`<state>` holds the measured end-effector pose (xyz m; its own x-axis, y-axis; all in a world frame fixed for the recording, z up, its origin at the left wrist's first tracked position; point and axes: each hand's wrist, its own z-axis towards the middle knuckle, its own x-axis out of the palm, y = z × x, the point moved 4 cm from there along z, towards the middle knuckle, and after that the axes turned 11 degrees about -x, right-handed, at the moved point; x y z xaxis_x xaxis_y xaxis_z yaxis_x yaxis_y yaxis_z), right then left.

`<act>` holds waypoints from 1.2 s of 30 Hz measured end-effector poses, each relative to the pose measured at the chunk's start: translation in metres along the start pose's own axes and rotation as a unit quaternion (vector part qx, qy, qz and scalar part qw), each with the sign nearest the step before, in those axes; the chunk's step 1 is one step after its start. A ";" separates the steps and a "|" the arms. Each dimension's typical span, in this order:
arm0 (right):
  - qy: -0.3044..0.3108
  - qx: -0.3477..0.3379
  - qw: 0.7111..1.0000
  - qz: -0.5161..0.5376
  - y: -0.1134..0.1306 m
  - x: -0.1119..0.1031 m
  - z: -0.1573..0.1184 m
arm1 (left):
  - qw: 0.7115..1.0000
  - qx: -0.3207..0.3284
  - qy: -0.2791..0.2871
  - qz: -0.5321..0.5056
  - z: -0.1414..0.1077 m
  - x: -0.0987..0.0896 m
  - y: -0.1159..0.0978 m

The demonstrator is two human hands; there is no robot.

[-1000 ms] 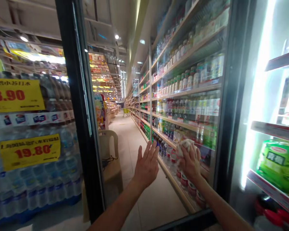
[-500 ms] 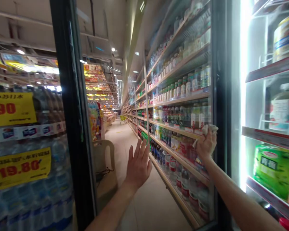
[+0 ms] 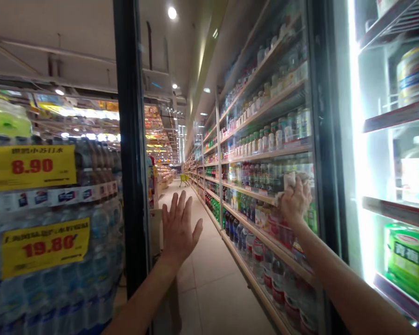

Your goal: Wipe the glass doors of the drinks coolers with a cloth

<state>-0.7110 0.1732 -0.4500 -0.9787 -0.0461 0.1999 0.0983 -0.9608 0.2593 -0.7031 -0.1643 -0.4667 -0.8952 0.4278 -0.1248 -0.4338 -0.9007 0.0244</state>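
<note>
A glass cooler door in a dark frame [image 3: 128, 139] fills the middle of the view, standing open. My left hand [image 3: 180, 228] is spread with its palm toward the glass, fingers up; it holds nothing. Over on the right side of the pane, my right hand [image 3: 296, 202] presses a crumpled whitish cloth [image 3: 290, 179] to the glass, its fingers over the cloth. Shelves of drink bottles [image 3: 268, 137] show in the glass behind both hands; whether reflected or seen through it, I cannot tell.
The lit cooler's shelves [image 3: 398, 211] stand at the far right, with a green pack [image 3: 410, 265] on one. Stacked bottled water [image 3: 56, 298] with yellow price signs [image 3: 45, 244] rises at the left. A yellow-green cart [image 3: 184, 177] stands down the aisle.
My left hand has shifted left on the pane with its thumb spread wider. My right hand and the cloth have moved slightly left and up. The view has turned a little left.
</note>
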 end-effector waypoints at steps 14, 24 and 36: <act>0.051 -0.164 0.984 0.054 0.116 0.013 -0.005 | 1.000 -0.010 -0.005 0.008 -0.005 -0.016 0.027; 0.129 -0.434 0.884 0.115 0.202 0.013 -0.032 | 1.000 -0.005 -0.013 0.005 -0.008 -0.017 0.032; 0.104 -0.351 0.924 0.110 0.198 0.020 -0.010 | 1.000 -0.017 -0.020 0.000 -0.009 -0.018 0.034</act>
<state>-0.7132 -0.0211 -0.4044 -0.9694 -0.2439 -0.0293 0.2299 -0.8589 -0.4577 -0.7012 -0.2032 -0.4723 -0.8989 0.4300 -0.0848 -0.4308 -0.9024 -0.0092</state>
